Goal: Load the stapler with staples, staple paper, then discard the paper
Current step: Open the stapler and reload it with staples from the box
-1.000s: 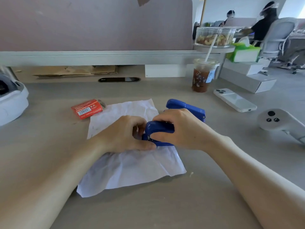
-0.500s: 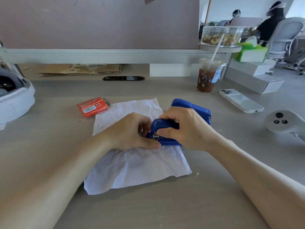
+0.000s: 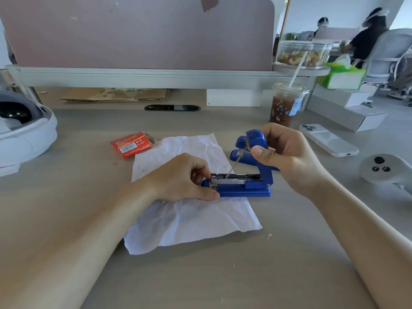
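The left hand rests curled at frame centre, fingers pinched together, while the right hand is raised right of centre, fingers clenched.

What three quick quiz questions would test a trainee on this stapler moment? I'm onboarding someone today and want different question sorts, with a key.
1. True or false: the stapler has its top swung open.
2. Which hand lifts the top? A) left hand B) right hand
3. Fill in: the stapler's base rests on a crumpled sheet of ____.

Key:
1. True; the metal staple channel is exposed.
2. B; the left hand steadies the front end.
3. paper, with the red staple box beside it.
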